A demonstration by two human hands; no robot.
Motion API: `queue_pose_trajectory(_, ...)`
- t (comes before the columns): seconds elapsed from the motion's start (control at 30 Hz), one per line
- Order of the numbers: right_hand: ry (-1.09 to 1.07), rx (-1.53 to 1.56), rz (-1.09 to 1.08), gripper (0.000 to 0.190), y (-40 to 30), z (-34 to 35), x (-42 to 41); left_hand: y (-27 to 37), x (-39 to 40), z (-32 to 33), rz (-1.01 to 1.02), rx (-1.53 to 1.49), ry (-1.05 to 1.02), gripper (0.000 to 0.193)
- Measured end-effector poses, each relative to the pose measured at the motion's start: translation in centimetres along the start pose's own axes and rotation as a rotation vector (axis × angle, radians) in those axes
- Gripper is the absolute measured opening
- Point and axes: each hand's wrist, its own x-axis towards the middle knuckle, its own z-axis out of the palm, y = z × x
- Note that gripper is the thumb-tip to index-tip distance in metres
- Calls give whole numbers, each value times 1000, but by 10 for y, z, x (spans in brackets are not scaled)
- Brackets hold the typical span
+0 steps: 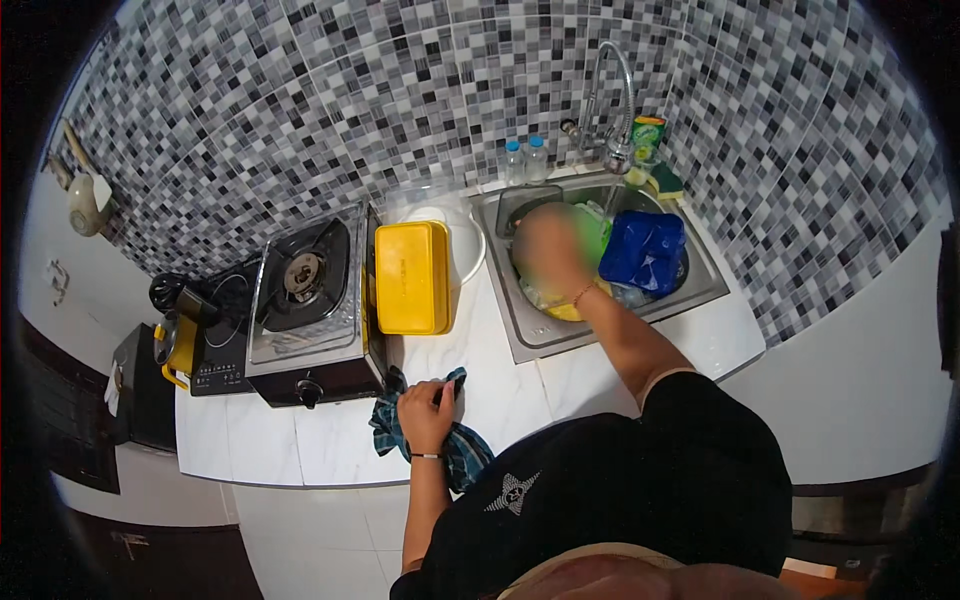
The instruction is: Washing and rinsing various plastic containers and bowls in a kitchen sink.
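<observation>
My left hand [426,414] is on the counter's front part, fingers curled over a dark blue checked cloth [469,454]. The cloth spreads out on both sides of that wrist. My right hand [551,244] reaches into the steel sink [540,339]; a blur covers it, so its fingers and anything in them are hidden. Around it in the sink are a green item [595,231], something yellow [568,310] and a dark blue plastic container [643,253]. Water runs from the flexible-neck faucet [619,154] behind them.
A yellow lidded box [411,277] stands between the sink and a gas stove [307,292]. Left of the stove are an induction cooktop [221,352] and a yellow pot [176,349]. Two blue-capped bottles [525,161], a sponge [665,182] and a green pouch [648,135] sit behind the sink.
</observation>
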Motion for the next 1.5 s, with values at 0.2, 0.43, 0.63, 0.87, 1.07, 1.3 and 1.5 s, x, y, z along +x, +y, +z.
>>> queue_pose_trajectory(0.2,-422,-105,186,20,47,-10,-5,-6,-1,4,-4,-1,8,17)
queue_pose_trajectory(0.43,-102,167,144,16,45,-34,-14,-4,-4,5,17,47,27,17)
queue_pose_trajectory(0.63,-22,224,321,21,54,-62,-21,-2,-4,6,-5,49,15,18)
queue_pose_trajectory(0.87,65,298,353,23,64,-99,-41,1,-5,8,7,61,61,19)
queue_pose_trajectory(1.07,-10,432,262,22,86,-126,-55,3,-7,8,-59,79,14,17)
queue_pose_trajectory(1.3,42,554,435,21,113,-130,-74,24,6,10,-173,-15,78,13)
queue_pose_trajectory(1.5,-106,932,683,23,145,-135,-79,104,40,66,16,-229,136,20)
